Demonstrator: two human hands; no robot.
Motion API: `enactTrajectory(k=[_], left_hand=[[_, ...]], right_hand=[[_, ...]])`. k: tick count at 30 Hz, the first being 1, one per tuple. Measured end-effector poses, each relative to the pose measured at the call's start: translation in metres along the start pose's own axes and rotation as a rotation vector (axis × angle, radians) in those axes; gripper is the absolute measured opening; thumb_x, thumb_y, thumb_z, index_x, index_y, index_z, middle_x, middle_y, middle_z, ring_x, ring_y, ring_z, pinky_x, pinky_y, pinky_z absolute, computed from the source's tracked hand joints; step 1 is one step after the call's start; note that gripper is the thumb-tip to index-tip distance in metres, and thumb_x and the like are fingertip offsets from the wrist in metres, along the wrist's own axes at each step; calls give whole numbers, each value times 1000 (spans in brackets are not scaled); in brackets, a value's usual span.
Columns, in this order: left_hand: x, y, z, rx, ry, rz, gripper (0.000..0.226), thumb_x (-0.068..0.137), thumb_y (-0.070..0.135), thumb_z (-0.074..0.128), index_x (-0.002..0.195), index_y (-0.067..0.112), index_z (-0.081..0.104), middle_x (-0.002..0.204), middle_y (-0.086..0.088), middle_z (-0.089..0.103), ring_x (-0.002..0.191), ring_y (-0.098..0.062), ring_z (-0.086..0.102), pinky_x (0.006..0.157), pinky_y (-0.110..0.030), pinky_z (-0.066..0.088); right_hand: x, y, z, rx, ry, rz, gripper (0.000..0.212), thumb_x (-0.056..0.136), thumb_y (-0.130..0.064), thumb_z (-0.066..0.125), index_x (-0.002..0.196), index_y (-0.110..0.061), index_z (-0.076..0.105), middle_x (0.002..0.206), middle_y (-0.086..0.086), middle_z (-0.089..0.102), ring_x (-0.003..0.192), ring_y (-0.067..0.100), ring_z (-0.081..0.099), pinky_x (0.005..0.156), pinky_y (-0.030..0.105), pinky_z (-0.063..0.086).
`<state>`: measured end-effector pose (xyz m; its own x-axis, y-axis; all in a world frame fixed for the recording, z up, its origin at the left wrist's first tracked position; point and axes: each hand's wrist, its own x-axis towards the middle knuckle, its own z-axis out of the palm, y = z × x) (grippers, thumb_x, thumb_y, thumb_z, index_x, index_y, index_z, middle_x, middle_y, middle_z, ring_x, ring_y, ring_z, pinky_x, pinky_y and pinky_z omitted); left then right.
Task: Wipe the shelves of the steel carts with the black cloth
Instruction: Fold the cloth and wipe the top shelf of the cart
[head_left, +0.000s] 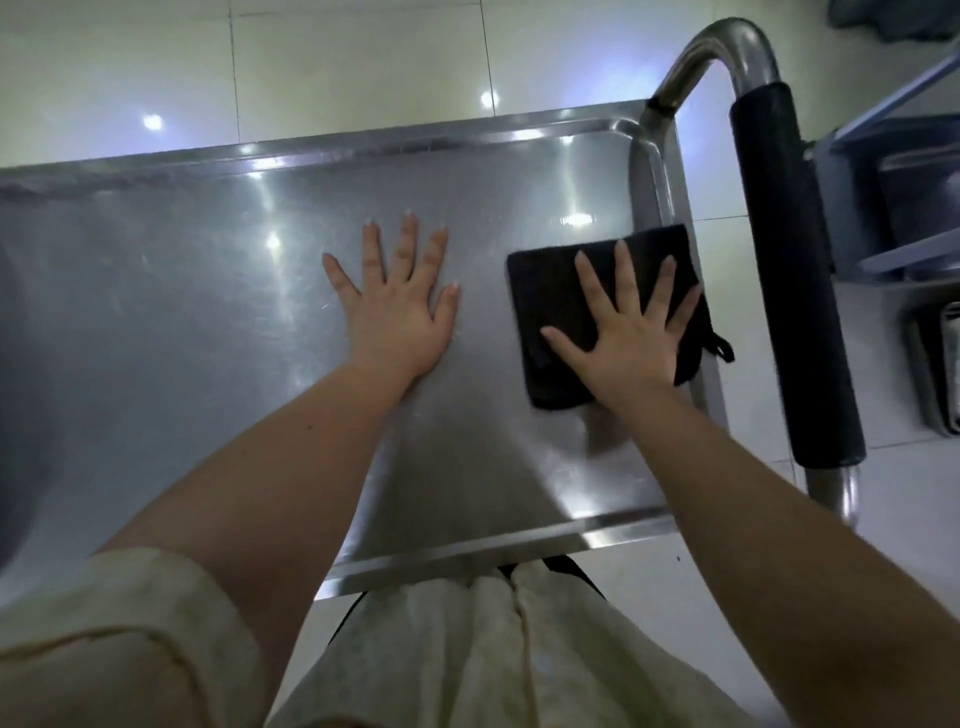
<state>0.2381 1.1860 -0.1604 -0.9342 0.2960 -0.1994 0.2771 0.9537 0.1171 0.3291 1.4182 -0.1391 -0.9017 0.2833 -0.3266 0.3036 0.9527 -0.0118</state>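
Observation:
The steel cart's top shelf (182, 312) fills the middle of the head view, shiny and bare. A folded black cloth (550, 296) lies flat at the shelf's right end, beside the raised rim. My right hand (628, 338) presses flat on the cloth with its fingers spread, covering the cloth's right half. My left hand (400, 306) rests palm down on the bare steel to the left of the cloth, fingers apart, holding nothing.
The cart's curved steel handle with a black foam grip (789, 270) rises at the right end. A second grey cart or rack (893, 197) with trays stands further right. Pale tiled floor (363, 67) lies beyond the shelf.

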Motion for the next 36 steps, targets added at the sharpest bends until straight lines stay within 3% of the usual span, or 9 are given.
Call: enactTrajectory(k=[4,8,14,20,25,32,36], left_hand=[[0,1,-2,-4,-20,2,62,96,60,11,154,40,0,165,6,-5,150,-32,-9,109,-70,-12],[1,-4,-5,-87,-41,14,61,98,56,22,155,39,9,165,6,0,150,-32,-8,111,-68,-12],[-73,-52,-13,-87,32,359,56,100,44,24,154,31,25,164,-2,13,150,-34,5,118,-56,-4],[-158,-141,8,21,-44,124,60,99,55,18,156,38,9,164,4,0,149,-25,-13,114,-55,-17],[-157,-135,13,50,-43,101,60,98,55,17,155,39,9,164,3,0,151,-28,-4,113,-64,-8],[-159,-137,14,21,-10,94,57,100,51,15,155,39,8,164,3,1,151,-25,-3,116,-60,-7],[-159,-136,15,12,8,90,57,100,51,18,155,39,13,164,2,7,151,-27,2,117,-58,-4]], right_hand=[[-101,22,37,-5,-34,24,87,78,-85,16,152,-45,-9,163,1,-11,144,45,-17,112,68,-7],[-124,27,50,-13,-38,65,85,78,-84,18,151,-46,-5,164,0,-7,145,44,-16,112,66,-8],[-123,24,50,-20,6,87,84,78,-82,21,151,-48,-2,163,-4,-9,146,42,-16,113,64,-10],[-124,24,52,-26,0,74,84,77,-85,12,151,-47,-7,163,-3,-13,145,42,-18,112,66,-10],[-135,-2,49,-43,-45,59,85,72,-88,-5,146,-49,-21,162,-1,-19,143,47,-18,110,69,-6],[-156,-149,57,-23,-49,-199,83,80,-85,14,147,-49,-18,160,2,-24,139,52,-25,104,74,-10],[-149,-137,51,-18,-50,-206,81,79,-87,15,144,-53,-21,159,-8,-26,140,45,-28,106,72,-11]])
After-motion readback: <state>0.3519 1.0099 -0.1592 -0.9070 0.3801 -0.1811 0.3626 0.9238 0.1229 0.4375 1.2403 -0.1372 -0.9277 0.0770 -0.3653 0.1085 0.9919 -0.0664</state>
